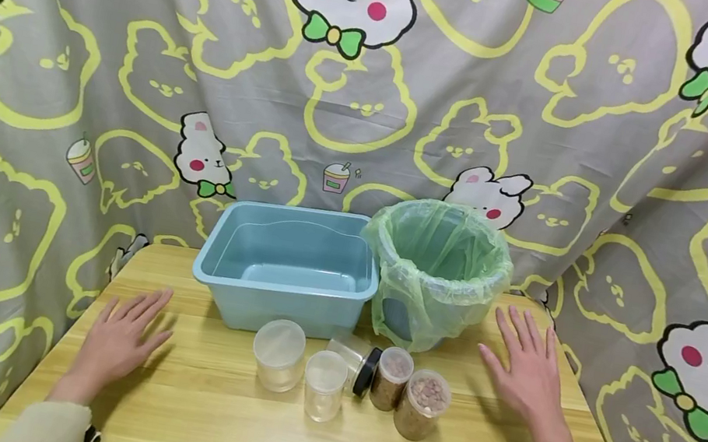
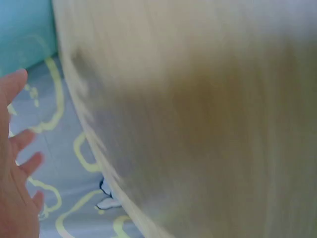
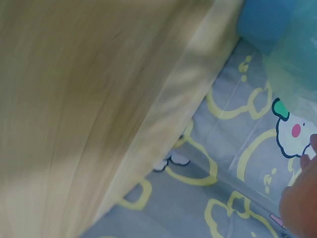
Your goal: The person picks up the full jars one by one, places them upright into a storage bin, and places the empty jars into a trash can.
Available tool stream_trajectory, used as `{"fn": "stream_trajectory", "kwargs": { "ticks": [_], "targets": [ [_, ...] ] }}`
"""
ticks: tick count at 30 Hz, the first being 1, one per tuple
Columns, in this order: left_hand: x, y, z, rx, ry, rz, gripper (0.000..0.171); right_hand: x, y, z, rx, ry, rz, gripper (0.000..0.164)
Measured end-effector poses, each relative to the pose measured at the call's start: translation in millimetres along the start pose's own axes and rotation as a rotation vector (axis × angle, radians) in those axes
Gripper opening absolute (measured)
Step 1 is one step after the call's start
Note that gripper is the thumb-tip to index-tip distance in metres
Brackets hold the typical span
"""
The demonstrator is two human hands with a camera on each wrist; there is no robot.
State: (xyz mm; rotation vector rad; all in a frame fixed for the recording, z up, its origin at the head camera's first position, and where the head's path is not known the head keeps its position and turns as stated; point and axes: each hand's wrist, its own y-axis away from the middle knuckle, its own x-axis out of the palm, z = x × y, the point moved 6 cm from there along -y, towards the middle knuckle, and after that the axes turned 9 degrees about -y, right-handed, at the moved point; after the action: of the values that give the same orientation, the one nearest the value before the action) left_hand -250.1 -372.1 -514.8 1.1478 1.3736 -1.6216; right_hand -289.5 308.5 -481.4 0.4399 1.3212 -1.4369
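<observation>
Fingers of the left hand (image 1: 121,334) and right hand (image 1: 528,372) are spread and holding nothing, while between them the black-lidded jar (image 1: 348,348) lies before the blue tub (image 1: 282,307), long axis roughly sideways, lid end toward the nearer right hand.

A: What is out of reach in the left wrist view?

B: The left grip (image 2: 15,193), cropped at the left edge; the worktop (image 2: 198,119), blurred to streaks; the blue tub (image 2: 25,34), seen only in part.

A: At the right wrist?

B: The right grip (image 3: 302,201), cut by the right edge.

A: And from the head?

B: Both sleeves (image 1: 49,426) run off the bottom. A clear jar (image 1: 323,397) hides part of the black-lidded jar (image 1: 350,347); granules (image 1: 427,392) appear too small to identify; the lined bin (image 1: 425,317) conceals its floor.
</observation>
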Motion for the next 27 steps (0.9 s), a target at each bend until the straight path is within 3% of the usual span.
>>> {"fn": "stream_trajectory", "kwargs": {
  "ticks": [11,17,27],
  "targets": [
    [-2.9,-2.8,-29.0,-0.08,0.283,0.143,0.066,-22,-14,8,0.12,-0.506,-0.094,0.061],
    [-3.0,-6.6,-49.0,-0.084,0.401,0.176,0.065,-28,-21,14,0.183,-0.607,-0.076,0.06],
    [-1.9,-9.3,-86.3,-0.05,0.561,0.182,0.063,-46,-48,31,0.173,-0.749,-0.096,0.059]
  ]
}}
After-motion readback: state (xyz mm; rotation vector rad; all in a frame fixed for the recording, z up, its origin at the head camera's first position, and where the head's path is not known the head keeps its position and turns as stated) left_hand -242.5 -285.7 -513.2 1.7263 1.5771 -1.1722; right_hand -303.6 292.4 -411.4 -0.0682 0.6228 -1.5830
